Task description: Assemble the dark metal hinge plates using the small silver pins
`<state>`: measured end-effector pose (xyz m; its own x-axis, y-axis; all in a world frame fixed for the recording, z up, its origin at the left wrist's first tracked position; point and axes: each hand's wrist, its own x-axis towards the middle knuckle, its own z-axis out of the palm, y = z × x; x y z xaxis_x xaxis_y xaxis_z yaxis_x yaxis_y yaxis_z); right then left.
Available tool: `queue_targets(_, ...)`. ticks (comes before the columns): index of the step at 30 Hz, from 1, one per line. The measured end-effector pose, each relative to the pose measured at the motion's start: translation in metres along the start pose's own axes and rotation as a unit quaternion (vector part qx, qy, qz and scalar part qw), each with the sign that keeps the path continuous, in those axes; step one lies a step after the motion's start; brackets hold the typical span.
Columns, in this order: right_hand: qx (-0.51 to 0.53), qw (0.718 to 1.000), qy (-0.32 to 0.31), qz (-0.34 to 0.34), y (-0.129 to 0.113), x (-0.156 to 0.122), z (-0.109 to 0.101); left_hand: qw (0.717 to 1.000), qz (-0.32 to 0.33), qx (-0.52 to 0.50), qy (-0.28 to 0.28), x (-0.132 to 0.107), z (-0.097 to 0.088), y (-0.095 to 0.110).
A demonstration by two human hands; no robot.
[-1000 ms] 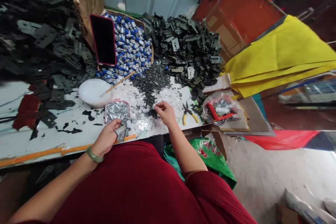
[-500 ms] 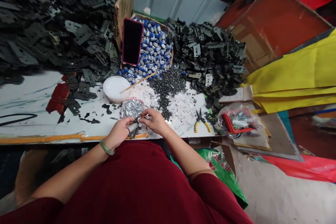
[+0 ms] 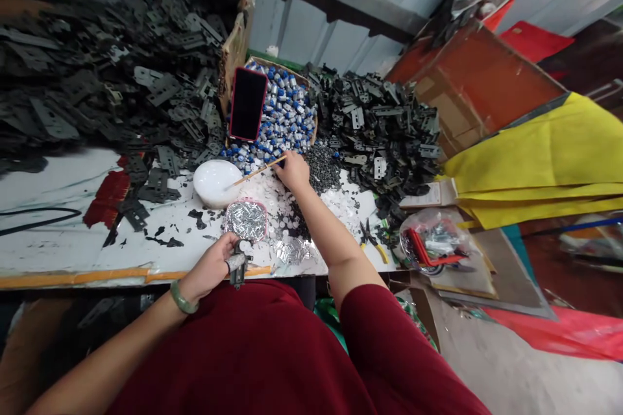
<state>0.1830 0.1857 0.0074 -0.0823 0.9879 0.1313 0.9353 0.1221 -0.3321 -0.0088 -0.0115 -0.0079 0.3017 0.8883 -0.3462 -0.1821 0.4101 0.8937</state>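
My left hand (image 3: 211, 267) is closed on a dark metal bracket (image 3: 237, 272) near the table's front edge, with a small white disc (image 3: 244, 247) at its upper end. My right hand (image 3: 294, 172) reaches forward to the near edge of the heap of small blue-and-silver cylindrical parts (image 3: 287, 107). Its fingers are curled down, and what they pinch, if anything, is hidden. Beside that hand lies a thin wooden stick (image 3: 260, 170), its other end in a white bowl (image 3: 217, 183). A pink-rimmed tray of small metal pins (image 3: 246, 219) sits just beyond my left hand.
Dark metal brackets are piled at left (image 3: 73, 87) and at right (image 3: 384, 123). A phone (image 3: 248, 104) leans upright against the blue-and-silver parts. Small black pieces (image 3: 324, 165), white discs (image 3: 341, 204), silver strips (image 3: 294, 251) and yellow-handled pliers (image 3: 374, 243) lie on the table.
My right hand has left the bracket and moved forward to the blue-and-silver parts. My left hand still holds the bracket, now slightly lower. Silver strips formerly behind my right arm now show.
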Motion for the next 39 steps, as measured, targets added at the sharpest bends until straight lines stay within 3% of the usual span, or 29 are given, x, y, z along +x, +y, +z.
queue_targets(4, -0.042, 0.999, -0.01, -0.005, 0.002, 0.015, 0.003, 0.999, -0.008, -0.026, 0.023, 0.0, -0.004, 0.003)
queue_targets(7, 0.092, 0.995, 0.013, 0.046, 0.005, -0.005, 0.003, 0.996, -0.048, -0.065, 0.041, 0.004, -0.005, 0.005)
queue_targets(9, 0.244, 0.965, -0.015, 0.091, 0.004, -0.031, 0.003, 0.991, -0.078, -0.102, 0.048, 0.01, -0.003, 0.004)
queue_targets(11, 0.383, 0.914, -0.068, 0.117, -0.003, -0.063, 0.006, 0.985, -0.091, -0.137, 0.059, 0.016, 0.0, 0.004)
queue_targets(13, 0.458, 0.88, -0.077, 0.095, -0.016, -0.095, 0.01, 0.979, -0.085, -0.163, 0.086, 0.021, 0.004, 0.005)
queue_targets(16, 0.455, 0.89, -0.022, 0.0, -0.039, -0.131, 0.012, 0.971, -0.062, -0.189, 0.131, 0.023, 0.009, 0.006)
queue_targets(19, 0.404, 0.912, -0.003, -0.072, -0.055, -0.149, 0.012, 0.966, -0.024, -0.206, 0.157, 0.02, 0.01, 0.008)
queue_targets(24, 0.34, 0.935, -0.003, -0.104, -0.065, -0.157, 0.011, 0.959, 0.011, -0.201, 0.199, 0.014, 0.008, 0.012)
queue_targets(27, 0.328, 0.941, 0.0, -0.087, -0.067, -0.161, 0.009, 0.96, 0.016, -0.203, 0.191, 0.013, 0.006, 0.014)
queue_targets(31, 0.416, 0.909, -0.008, -0.017, -0.058, -0.139, 0.006, 0.965, -0.017, -0.22, 0.139, 0.014, -0.002, 0.017)
queue_targets(35, 0.52, 0.839, 0.089, 0.136, -0.037, -0.067, 0.004, 0.972, -0.041, -0.21, 0.096, 0.013, -0.012, 0.021)
queue_targets(37, 0.532, 0.827, 0.032, 0.179, -0.03, -0.031, 0.0, 0.975, -0.049, -0.197, 0.091, 0.011, -0.017, 0.021)
queue_targets(39, 0.515, 0.847, -0.02, 0.128, -0.029, -0.01, -0.009, 0.977, -0.048, -0.186, 0.093, 0.009, -0.022, 0.021)
